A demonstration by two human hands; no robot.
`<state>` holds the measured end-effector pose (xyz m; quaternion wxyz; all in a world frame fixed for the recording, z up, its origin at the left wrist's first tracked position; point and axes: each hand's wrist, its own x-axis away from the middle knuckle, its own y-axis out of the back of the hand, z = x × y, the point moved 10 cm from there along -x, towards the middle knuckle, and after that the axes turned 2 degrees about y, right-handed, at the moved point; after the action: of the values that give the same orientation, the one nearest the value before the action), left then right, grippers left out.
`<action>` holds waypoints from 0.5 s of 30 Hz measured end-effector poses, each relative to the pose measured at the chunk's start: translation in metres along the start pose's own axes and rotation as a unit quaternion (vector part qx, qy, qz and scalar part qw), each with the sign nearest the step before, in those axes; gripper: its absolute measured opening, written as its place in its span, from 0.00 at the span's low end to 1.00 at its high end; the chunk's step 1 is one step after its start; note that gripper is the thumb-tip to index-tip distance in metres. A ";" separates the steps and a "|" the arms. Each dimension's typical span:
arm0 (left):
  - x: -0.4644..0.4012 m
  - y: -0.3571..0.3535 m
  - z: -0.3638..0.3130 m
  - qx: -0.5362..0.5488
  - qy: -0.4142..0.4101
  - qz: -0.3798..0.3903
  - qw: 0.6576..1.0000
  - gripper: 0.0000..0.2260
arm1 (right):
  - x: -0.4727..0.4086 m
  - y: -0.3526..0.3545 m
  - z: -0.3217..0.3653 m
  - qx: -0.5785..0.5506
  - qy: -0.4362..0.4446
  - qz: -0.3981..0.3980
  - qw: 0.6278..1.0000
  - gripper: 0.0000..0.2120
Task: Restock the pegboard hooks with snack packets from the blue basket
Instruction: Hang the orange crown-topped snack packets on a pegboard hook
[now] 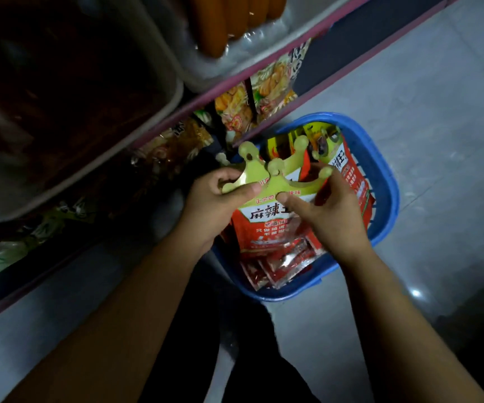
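Observation:
A blue basket [380,181] stands on the floor, filled with red snack packets. I hold one red packet [264,225] with a yellow crown-shaped header over the basket. My left hand [220,196] pinches the crown's left side between thumb and fingers. My right hand [331,207] grips the crown's right side, thumb on the front. A second crown-topped packet [348,170] stands behind in the basket. Small loose red sachets [275,266] lie at the basket's near end. No pegboard hook shows clearly.
A shelf unit with a pink edge [264,68] runs diagonally at left, with hanging snack packets [235,112] beneath it. Grey bins [147,112] sit on top, one holding orange sausages [229,18]. Pale tiled floor [438,112] lies to the right.

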<state>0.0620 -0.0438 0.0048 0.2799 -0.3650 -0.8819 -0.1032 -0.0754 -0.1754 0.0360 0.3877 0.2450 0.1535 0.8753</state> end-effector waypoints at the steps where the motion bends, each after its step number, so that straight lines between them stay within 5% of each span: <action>1: 0.008 0.007 -0.012 0.000 -0.017 0.002 1.000 0.07 | 0.001 -0.002 0.014 0.002 0.020 0.003 1.000 0.16; 10: 0.077 0.077 -0.113 0.010 -0.243 -0.061 0.968 0.06 | 0.013 -0.034 0.123 -0.128 0.188 0.052 0.973 0.08; 13: 0.125 0.109 -0.128 0.054 -0.322 -0.130 0.936 0.07 | 0.025 -0.052 0.165 -0.132 0.249 0.089 0.955 0.18; 15: 0.167 0.144 -0.136 0.061 -0.363 -0.211 0.905 0.07 | 0.044 -0.089 0.201 -0.069 0.289 0.175 0.939 0.35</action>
<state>0.1243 0.1039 0.2085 -0.0665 -0.1650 -0.9835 0.0337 0.0634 -0.0684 0.1759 0.1835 -0.0228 0.1525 0.9709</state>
